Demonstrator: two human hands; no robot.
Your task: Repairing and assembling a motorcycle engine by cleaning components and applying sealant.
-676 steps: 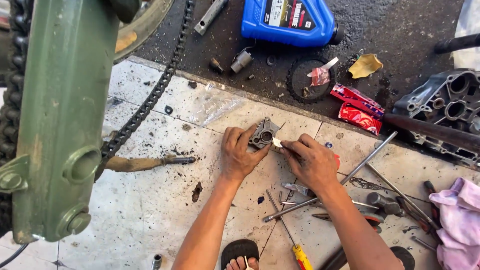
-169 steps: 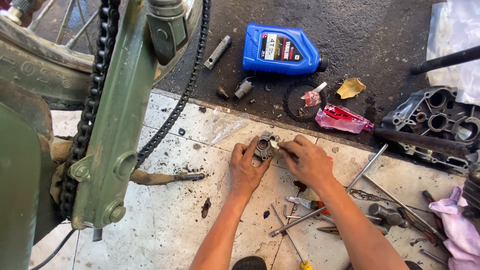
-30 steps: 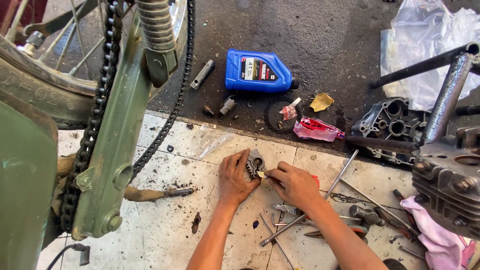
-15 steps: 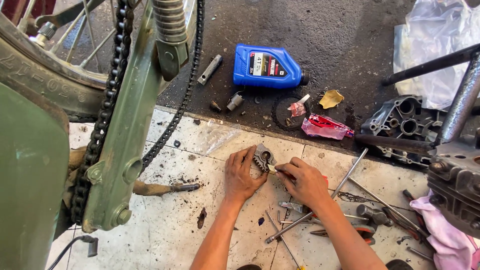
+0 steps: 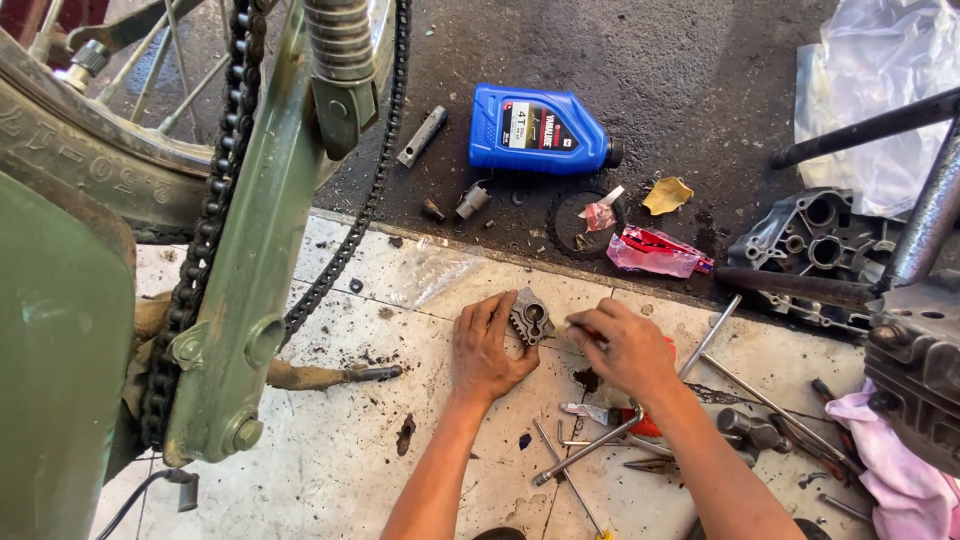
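Since half a second ago little has shifted: both hands stay on the floor tiles, the view only drifting. The left hand [image 5: 487, 350] still grips the small grey metal part [image 5: 530, 317], fingers curled round its near side. Just right of it, the right hand [image 5: 625, 348] pinches something small against the part; what, I cannot tell. Tools [image 5: 600, 445] lie below the right fingers, an oil bottle [image 5: 540, 130] well above.

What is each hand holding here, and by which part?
Left hand grips the small grey metal part by its left edge. Right hand: cannot be told.
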